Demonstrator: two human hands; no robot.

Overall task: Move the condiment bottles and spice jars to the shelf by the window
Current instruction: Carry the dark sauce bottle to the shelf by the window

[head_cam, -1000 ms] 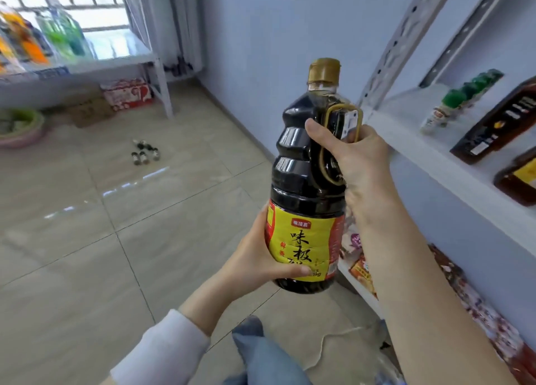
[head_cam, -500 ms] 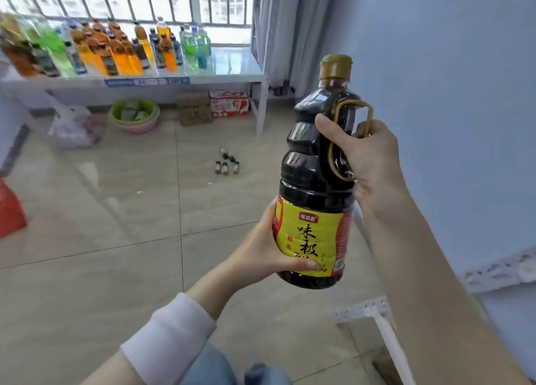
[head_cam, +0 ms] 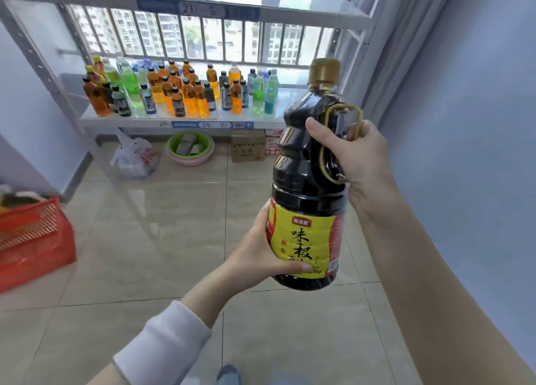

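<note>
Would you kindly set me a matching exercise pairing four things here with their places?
Things:
1. large dark sauce bottle with yellow label
2. red plastic mesh crate
3. round green plastic basin
4. small orange drink bottles

Places:
A. standing on the window shelf
B. on the floor below the shelf
C. gripped by left hand and right hand
D. on the floor, far left

Pairs: 1-C, 2-D, 3-B, 4-A

One dark sauce bottle (head_cam: 303,167), one red crate (head_cam: 32,239), one basin (head_cam: 190,162), one plastic bag (head_cam: 135,158), two cartons (head_cam: 248,148) (head_cam: 272,144).
</note>
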